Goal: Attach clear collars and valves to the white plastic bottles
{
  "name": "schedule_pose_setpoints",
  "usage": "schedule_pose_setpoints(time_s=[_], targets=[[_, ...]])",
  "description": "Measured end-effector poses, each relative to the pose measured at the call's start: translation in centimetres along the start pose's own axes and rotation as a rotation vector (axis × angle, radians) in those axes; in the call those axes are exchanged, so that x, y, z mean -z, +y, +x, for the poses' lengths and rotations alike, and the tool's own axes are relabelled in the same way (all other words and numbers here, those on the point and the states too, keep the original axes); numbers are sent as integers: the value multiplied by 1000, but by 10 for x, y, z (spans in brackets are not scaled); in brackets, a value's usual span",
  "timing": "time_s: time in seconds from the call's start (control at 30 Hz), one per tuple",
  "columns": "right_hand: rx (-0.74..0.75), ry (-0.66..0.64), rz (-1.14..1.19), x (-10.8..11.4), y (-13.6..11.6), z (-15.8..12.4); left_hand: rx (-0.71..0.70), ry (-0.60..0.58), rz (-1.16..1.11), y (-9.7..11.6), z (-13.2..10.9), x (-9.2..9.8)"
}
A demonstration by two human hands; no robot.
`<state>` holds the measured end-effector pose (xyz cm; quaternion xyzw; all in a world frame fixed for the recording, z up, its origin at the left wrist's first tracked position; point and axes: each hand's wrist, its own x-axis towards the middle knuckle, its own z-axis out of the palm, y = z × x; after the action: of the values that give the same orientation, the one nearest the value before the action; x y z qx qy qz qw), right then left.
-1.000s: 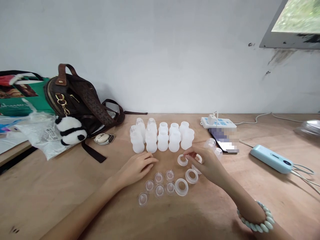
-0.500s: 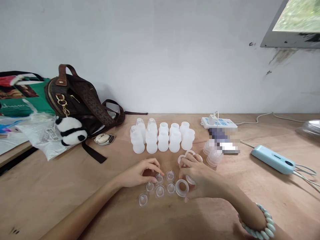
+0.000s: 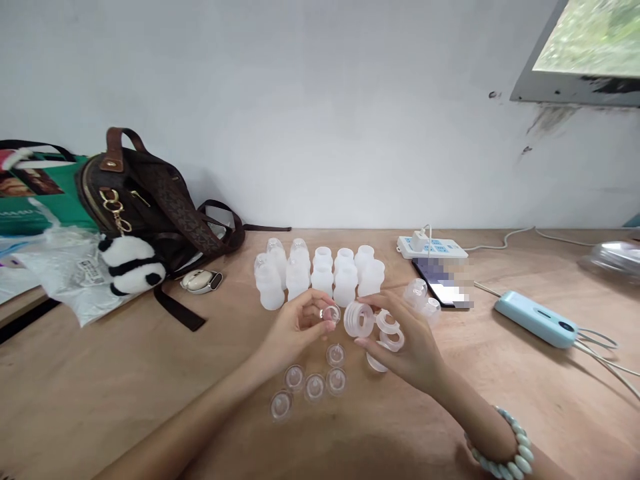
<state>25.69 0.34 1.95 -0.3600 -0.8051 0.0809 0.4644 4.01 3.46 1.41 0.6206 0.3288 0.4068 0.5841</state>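
Note:
My left hand (image 3: pixel 306 320) pinches a clear bottle nipple (image 3: pixel 331 313) between thumb and fingers. Close to its right, my right hand (image 3: pixel 403 340) holds a translucent screw ring (image 3: pixel 359 319) by its edge, its opening turned towards the nipple; the two parts are slightly apart. Beneath the hands, several loose nipples (image 3: pixel 315 387) lie on the wooden table. More rings (image 3: pixel 390 330) lie under and behind my right fingers, partly hidden. Behind stand white bottles in two rows: open-necked ones (image 3: pixel 345 283) on the right and capped ones (image 3: pixel 270 283) on the left.
Clear domed caps (image 3: pixel 416 292) stand at right beside a phone (image 3: pixel 440 283) and a power strip (image 3: pixel 433 247). Farther right lies a blue device (image 3: pixel 535 320) with cables. On the left are a brown backpack (image 3: pixel 145 193), a panda charm (image 3: pixel 133 263), a watch (image 3: pixel 201 281) and a plastic bag (image 3: pixel 65 267).
My left hand has lifted a nipple off the table. My right hand has picked up a ring, and both hands have come closer together in front of the bottles. The view has shifted slightly.

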Motion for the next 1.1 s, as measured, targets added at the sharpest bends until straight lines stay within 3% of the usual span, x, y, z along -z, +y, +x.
schedule_pose_setpoints(time_s=[0.1, 0.2, 0.33, 0.47, 0.67, 0.8, 0.97, 1.1], targets=[[87, -1, -22, -6, -2, -2, -2, 38, -46, 1, 0, -15], [73, -25, -48, -9, 0, -2, -33, 12, -83, 6, -7, -21], [49, -62, -43, -13, 1, -3, -70, -25, -89, 9, -14, -22], [21, -143, -83, -14, 2, -4, -61, 48, 33, 3, -15, -20], [-121, -144, -80, -11, 3, -5, -82, 94, 136, 2, -17, -19], [-131, -242, 1, -15, 0, -6, -150, 54, 227, 2, -21, -21], [-209, -256, 175, -17, -4, -7, -280, 71, 365, -1, -23, -20], [-276, -283, 271, -14, -10, -5, -253, -39, 279, 1, -22, -17]])
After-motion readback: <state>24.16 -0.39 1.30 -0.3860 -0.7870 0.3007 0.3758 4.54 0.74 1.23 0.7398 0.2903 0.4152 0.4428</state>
